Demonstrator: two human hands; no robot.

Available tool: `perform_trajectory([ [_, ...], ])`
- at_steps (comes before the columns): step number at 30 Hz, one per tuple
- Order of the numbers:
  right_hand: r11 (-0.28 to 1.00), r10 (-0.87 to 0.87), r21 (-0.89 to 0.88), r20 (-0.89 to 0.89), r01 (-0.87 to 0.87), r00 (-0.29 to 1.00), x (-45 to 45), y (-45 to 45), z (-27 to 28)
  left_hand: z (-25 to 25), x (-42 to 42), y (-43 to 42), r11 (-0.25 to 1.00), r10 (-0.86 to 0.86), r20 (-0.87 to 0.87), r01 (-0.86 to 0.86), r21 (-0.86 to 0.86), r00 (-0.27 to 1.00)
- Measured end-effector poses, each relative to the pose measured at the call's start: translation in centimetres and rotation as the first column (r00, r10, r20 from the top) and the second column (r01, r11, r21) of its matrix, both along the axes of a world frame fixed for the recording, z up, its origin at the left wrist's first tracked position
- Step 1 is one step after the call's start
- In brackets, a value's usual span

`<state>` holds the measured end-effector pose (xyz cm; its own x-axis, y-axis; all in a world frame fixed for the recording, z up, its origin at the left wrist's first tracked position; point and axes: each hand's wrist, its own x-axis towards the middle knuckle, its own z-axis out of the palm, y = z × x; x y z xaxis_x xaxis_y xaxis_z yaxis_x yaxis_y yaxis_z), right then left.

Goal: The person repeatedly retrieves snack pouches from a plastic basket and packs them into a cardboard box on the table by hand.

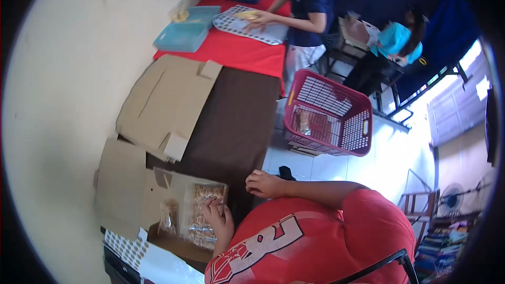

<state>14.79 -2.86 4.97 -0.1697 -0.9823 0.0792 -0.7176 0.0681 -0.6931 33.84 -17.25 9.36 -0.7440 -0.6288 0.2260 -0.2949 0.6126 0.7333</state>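
My left hand (220, 220) lies over clear plastic packs of pale ring-shaped snacks (204, 200) in an open cardboard box (158, 192). Its fingers are spread and touch the top of the packs, not wrapped round one. A smaller clear pack (169, 215) leans in the box to the left, with light brown contents I cannot make out. My right hand (262, 184) rests at the edge of the brown-covered table (231, 121), fingers curled in, with nothing visible in them.
A flattened cardboard piece (163, 102) lies further along the table. Beyond it, a co-worker's hands (258, 20) work over a spotted sheet on a red cloth (239, 52), by a teal tray (184, 37). A maroon basket (329, 147) holding a pack stands beside the table. Another person sits behind.
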Motion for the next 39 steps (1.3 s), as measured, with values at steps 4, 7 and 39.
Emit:
perform_trajectory([
  [4, 0.982, -0.161, 0.085, -0.076, 0.167, 0.984, -4.5, 5.6, -1.1, -0.1, -7.4, 0.9, 0.982, -0.187, 0.027, 0.187, -0.002, 0.982],
  [7, 0.964, -0.237, 0.112, -0.058, 0.242, 0.97, -8.4, 9.5, -2.9, -0.6, -12.5, 1.9, 0.969, -0.246, 0.049, 0.246, 0.003, 0.968],
  [39, 0.361, -0.657, 0.629, -0.353, 0.689, 0.666, -46.1, 22.2, -30.6, -8.6, -27.1, 14.7, 0.997, 0.06, 0.718, -0.083, -0.003, 0.693],
])
